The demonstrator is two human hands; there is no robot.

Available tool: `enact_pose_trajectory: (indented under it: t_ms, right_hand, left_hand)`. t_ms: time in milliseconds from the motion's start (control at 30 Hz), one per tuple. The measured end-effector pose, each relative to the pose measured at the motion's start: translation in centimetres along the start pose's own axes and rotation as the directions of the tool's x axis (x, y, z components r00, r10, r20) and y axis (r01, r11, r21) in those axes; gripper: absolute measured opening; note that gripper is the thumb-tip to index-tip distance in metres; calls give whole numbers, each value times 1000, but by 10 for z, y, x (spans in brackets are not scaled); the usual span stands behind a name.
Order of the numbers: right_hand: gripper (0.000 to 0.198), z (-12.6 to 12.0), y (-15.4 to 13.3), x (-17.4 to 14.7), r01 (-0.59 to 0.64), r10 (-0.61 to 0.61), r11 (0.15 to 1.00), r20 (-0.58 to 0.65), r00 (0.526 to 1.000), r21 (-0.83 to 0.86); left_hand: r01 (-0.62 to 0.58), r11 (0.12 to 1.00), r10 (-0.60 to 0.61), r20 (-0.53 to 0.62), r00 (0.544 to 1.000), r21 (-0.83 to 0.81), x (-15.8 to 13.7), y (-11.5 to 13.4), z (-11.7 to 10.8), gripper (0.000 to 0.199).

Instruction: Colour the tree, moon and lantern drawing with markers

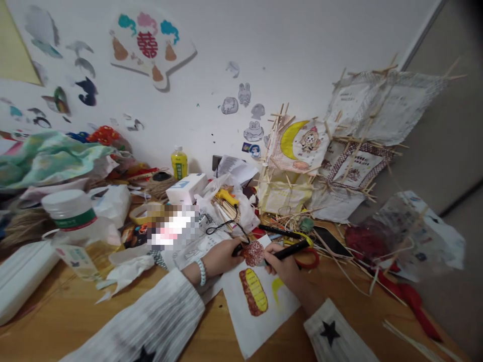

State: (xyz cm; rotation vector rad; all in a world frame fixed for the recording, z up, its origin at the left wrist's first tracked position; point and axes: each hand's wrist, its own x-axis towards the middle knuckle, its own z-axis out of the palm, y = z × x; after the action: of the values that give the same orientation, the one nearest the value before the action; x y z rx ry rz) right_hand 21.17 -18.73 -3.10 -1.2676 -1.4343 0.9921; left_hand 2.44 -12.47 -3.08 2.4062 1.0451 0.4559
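My right hand [284, 265] grips a black marker [292, 249] with a yellow end. Its tip is close to a round, speckled red-brown drawing [254, 253]. Fingers curled, my left hand [221, 259] rests at the left of that round drawing, with a small dark object [237, 250] at its fingertips that I cannot make out. Below both hands lies a white sheet [241, 327] bearing a brown-and-yellow oblong drawing [253, 292] and a yellow crescent [277, 291]. Another black pen [279, 231] lies just beyond my hands.
Behind stand stick frames with drawn panels [302, 146]. A plastic bag with a yellow glue gun [227, 197], a white box [186, 188], a yellow bottle [179, 162] and a lidded jar [73, 216] crowd the left. Scissors [311, 260] and a phone [332, 242] lie right.
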Motion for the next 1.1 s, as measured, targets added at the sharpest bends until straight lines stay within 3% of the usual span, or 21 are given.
enact_pose_trajectory:
  t_ms: [333, 733, 967, 1100]
  right_hand:
    - [17, -7, -4, 1, 37, -10, 991, -213, 977, 126]
    - [18, -9, -4, 4, 56, -9, 986, -284, 959, 159]
    - [24, -27, -7, 9, 132, -87, 989, -470, 878, 62]
    - [24, -37, -11, 6, 125, -88, 991, -491, 867, 42]
  left_hand:
    - [-16, 1000, 16, -9, 1000, -23, 2, -4, 0, 25]
    - [-33, 999, 33, -6, 999, -38, 5, -13, 2, 27]
    - [-209, 964, 203, -50, 978, -167, 3, -5, -5, 8]
    - [-238, 935, 204, -151, 967, -265, -1, 11, -16, 8]
